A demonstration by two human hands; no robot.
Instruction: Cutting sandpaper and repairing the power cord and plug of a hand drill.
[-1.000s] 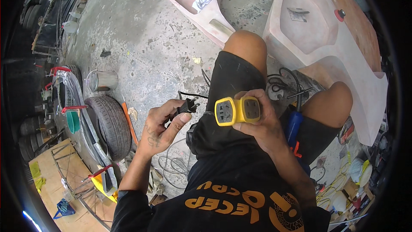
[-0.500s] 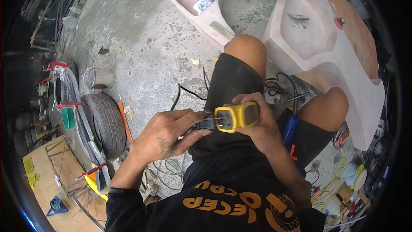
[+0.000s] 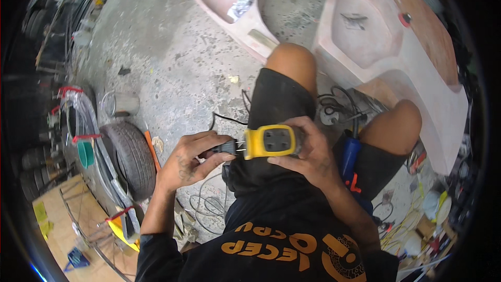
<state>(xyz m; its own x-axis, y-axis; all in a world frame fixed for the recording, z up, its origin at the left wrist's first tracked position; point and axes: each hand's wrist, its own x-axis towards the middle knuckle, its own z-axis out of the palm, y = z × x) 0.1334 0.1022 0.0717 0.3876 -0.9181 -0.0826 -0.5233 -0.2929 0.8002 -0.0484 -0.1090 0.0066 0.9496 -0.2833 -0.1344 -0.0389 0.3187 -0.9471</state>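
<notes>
My left hand (image 3: 190, 161) pinches a black power plug (image 3: 225, 148), its metal prongs pointing right. Facing it, a yellow socket block (image 3: 254, 145) with dark outlet faces is gripped by my right hand (image 3: 312, 151). The prong tips are right at the block's left end; whether they have entered it I cannot tell. Both things are above my lap. A black cord (image 3: 229, 118) runs over the floor beyond my left hand. By my right thigh rests a blue-bodied tool (image 3: 350, 159) with a red part, its cable leading away from me.
A large pinkish-white moulded panel (image 3: 323, 42) with recesses lies ahead to the right. On the left are a tyre (image 3: 128, 156), a metal can (image 3: 121, 104) and a wooden board (image 3: 57, 203). Thin cable loops (image 3: 209, 206) lie by my left side. Assorted items crowd the lower right.
The socket block has been turned, so its dark outlet face now points up toward me. The plug and my left hand have shifted left, showing the prongs more clearly.
</notes>
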